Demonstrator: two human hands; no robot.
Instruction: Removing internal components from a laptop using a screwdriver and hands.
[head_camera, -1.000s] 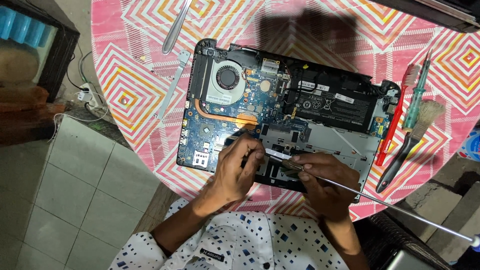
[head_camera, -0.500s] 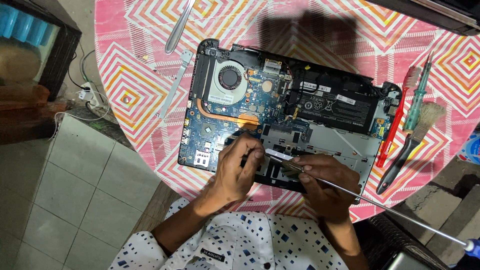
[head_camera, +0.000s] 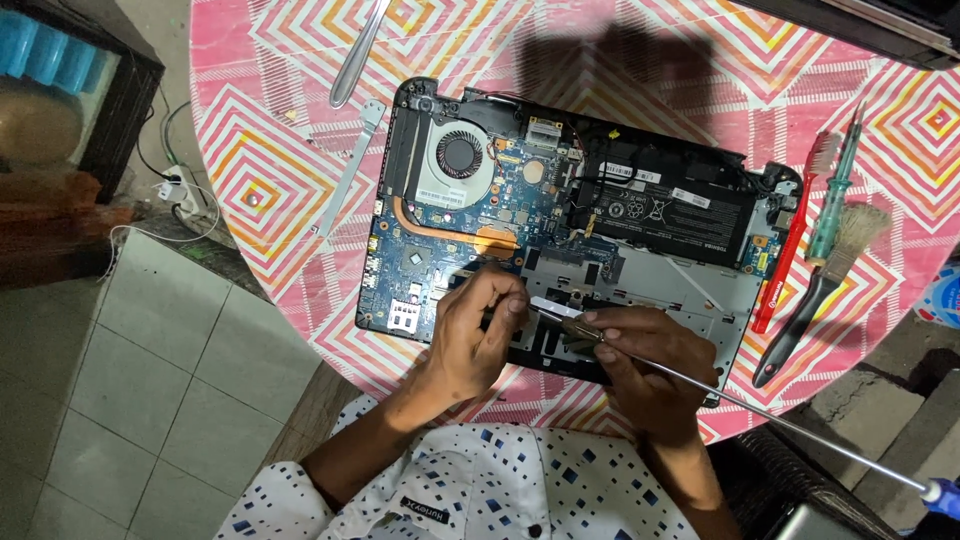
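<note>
An opened laptop (head_camera: 600, 200) lies bottom-up on the round table, showing its fan, copper heat pipe, blue board and black battery. My left hand (head_camera: 470, 335) rests on the laptop's near edge, fingertips pinched on a small white part (head_camera: 548, 306). My right hand (head_camera: 650, 365) is beside it, closed around the shaft of a long screwdriver (head_camera: 800, 430) near its tip. The shaft runs off to the lower right and ends in a blue handle. The tip is hidden under my fingers.
A pink zigzag cloth (head_camera: 280, 160) covers the table. Right of the laptop lie a red toothbrush (head_camera: 790, 250), a green screwdriver (head_camera: 830, 200) and a black brush (head_camera: 820, 290). A metal bracket (head_camera: 350, 165) and a metal tool (head_camera: 355, 55) lie at the left. Tiled floor (head_camera: 150, 380) below left.
Both hands stay at the laptop's near edge. The screwdriver's blue handle has dipped slightly lower to the right.
</note>
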